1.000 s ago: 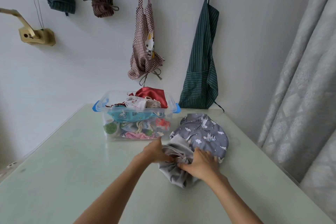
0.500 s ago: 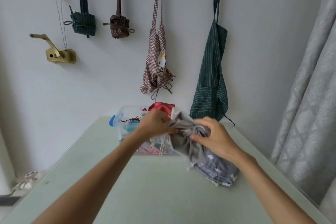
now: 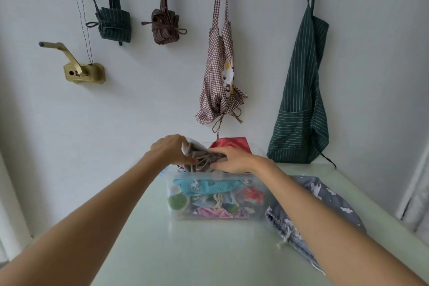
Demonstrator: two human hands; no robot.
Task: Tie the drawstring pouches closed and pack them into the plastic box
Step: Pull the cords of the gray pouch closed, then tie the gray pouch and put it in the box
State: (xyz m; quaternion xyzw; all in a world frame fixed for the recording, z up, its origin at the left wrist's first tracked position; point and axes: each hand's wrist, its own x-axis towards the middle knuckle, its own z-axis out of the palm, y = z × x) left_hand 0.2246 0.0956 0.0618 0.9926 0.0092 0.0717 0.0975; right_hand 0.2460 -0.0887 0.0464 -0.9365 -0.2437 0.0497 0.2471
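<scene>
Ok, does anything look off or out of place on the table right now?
Mildly. The box is heaped above its rim, and both hands hold a grey pouch on top of the pile. A cloud-print pouch lies outside the box on the table, its mouth not cinched.

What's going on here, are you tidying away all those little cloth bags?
A person is packing drawstring pouches into a clear plastic box on a pale green table. Both hands, left hand and right hand, hold a plain grey pouch over the top of the box, which already looks quite full. Another grey patterned pouch lies on the table to the right, not yet packed.
</scene>
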